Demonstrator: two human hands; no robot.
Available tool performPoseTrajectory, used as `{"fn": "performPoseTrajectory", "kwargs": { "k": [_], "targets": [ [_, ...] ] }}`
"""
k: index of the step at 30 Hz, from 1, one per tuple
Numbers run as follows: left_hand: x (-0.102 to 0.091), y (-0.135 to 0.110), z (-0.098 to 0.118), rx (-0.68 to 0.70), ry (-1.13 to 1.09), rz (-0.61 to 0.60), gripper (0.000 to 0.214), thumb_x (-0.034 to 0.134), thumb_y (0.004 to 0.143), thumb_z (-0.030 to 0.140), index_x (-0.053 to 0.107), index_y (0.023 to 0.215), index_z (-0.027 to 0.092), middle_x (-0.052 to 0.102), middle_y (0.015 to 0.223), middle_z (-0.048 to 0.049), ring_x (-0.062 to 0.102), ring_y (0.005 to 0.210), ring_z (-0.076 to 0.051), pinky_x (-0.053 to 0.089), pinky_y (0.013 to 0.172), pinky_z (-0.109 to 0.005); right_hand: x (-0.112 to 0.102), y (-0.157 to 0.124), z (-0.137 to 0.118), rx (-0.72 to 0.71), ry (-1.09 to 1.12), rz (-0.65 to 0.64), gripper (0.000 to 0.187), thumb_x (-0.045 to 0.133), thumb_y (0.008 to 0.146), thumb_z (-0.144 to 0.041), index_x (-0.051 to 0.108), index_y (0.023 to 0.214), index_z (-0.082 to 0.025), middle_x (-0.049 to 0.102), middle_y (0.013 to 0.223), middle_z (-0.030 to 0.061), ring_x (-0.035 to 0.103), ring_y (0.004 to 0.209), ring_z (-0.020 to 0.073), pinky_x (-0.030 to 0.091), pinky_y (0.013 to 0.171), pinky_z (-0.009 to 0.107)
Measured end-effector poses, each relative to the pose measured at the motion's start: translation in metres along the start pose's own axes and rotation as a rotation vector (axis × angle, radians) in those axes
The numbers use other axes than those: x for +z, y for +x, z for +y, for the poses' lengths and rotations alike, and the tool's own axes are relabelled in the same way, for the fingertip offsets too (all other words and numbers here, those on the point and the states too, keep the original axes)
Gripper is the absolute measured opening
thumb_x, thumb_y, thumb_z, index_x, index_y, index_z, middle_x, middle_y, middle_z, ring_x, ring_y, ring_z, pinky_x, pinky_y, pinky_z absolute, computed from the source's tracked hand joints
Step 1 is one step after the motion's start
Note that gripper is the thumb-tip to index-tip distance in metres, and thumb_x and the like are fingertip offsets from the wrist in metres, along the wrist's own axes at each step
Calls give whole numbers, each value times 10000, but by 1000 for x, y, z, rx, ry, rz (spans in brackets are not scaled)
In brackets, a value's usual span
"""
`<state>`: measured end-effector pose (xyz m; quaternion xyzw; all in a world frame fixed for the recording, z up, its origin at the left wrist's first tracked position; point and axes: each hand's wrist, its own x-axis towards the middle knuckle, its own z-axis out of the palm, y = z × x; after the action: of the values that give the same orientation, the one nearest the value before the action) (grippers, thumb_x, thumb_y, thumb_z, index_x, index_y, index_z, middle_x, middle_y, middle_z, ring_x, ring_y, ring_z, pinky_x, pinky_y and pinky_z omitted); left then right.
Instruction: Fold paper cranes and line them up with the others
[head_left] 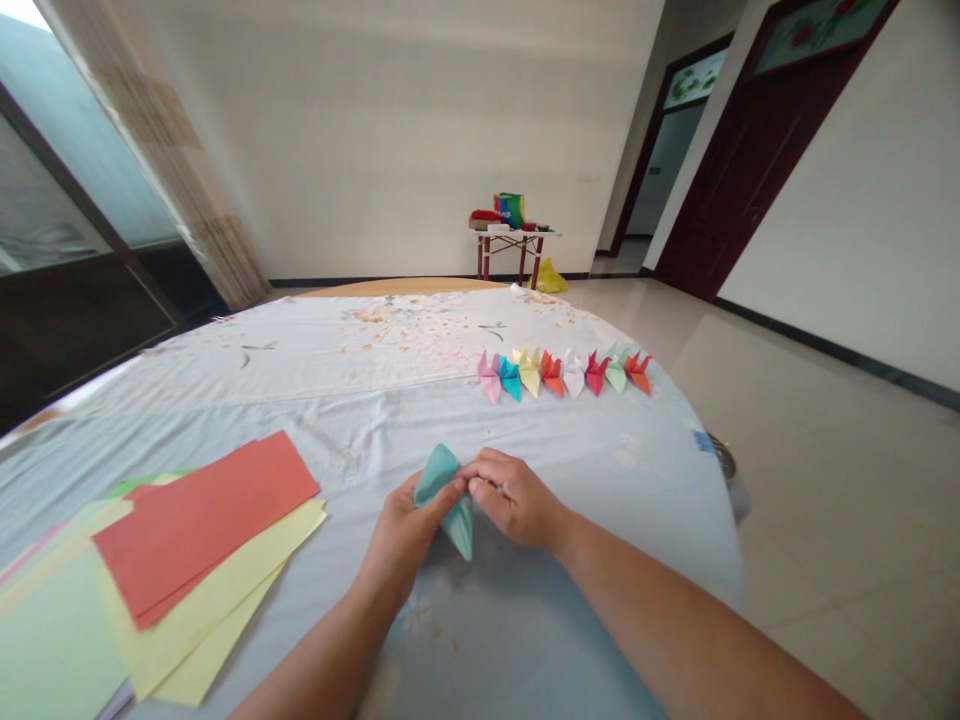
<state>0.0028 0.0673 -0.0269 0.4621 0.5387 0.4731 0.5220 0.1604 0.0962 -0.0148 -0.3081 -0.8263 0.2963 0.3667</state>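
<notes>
Just above the front part of the table, a teal origami crane [459, 530] of folded paper is between my hands. My left hand [409, 520] grips its body from the left, thumb across the front. From the right, my right hand [517, 495] pinches at the crane's edge, its fingers curled; the exact spot they hold is partly hidden behind the fingers. One rounded teal flap rises above my left thumb, and a pointed part hangs down below it. Farther back on the right, a row of finished paper cranes [552, 373] in several colours stands on the cloth.
Loose sheets of coloured paper, with red paper [217, 520] over yellow paper [225, 610], lie on the left. A pale flowered tablecloth [360, 430] covers the round table. By the far wall stands a small table [517, 236] with a yellow bag [550, 277] beside it.
</notes>
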Motion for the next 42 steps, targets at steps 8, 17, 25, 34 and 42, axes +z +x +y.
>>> {"fn": "performPoseTrajectory", "kwargs": {
  "k": [8,17,25,34,42],
  "targets": [
    [0,-2,0,-3,74,0,241,649,666,355,640,779,141,617,658,26,527,614,-124,395,612,-224,2,3,12,211,162,157,232,596,740,-269,608,950,-172,565,808,16,524,684,100,435,605,210],
    [1,-2,-1,25,217,-105,204,622,653,305,636,800,164,587,592,49,524,553,-120,386,552,-211,2,5,19,390,432,5,282,649,699,-401,628,772,-130,598,697,7,507,607,94,400,593,224],
    [0,-2,1,32,314,-151,233,581,659,253,605,869,153,574,656,29,512,606,-127,401,578,-218,3,4,27,489,559,-7,314,708,627,-408,616,712,-120,568,615,-22,470,550,75,361,556,209],
    [0,-5,3,13,367,-223,198,560,659,262,586,820,151,516,598,52,470,543,-106,375,528,-202,2,5,21,468,638,55,233,702,635,-327,624,734,-131,601,657,-14,512,593,90,392,620,230],
    [3,-9,8,20,413,-224,125,550,640,252,575,725,164,520,579,51,472,528,-104,360,502,-193,0,5,17,459,641,120,203,691,636,-297,601,721,-135,558,622,-30,452,544,66,359,563,210]
  ]
}}
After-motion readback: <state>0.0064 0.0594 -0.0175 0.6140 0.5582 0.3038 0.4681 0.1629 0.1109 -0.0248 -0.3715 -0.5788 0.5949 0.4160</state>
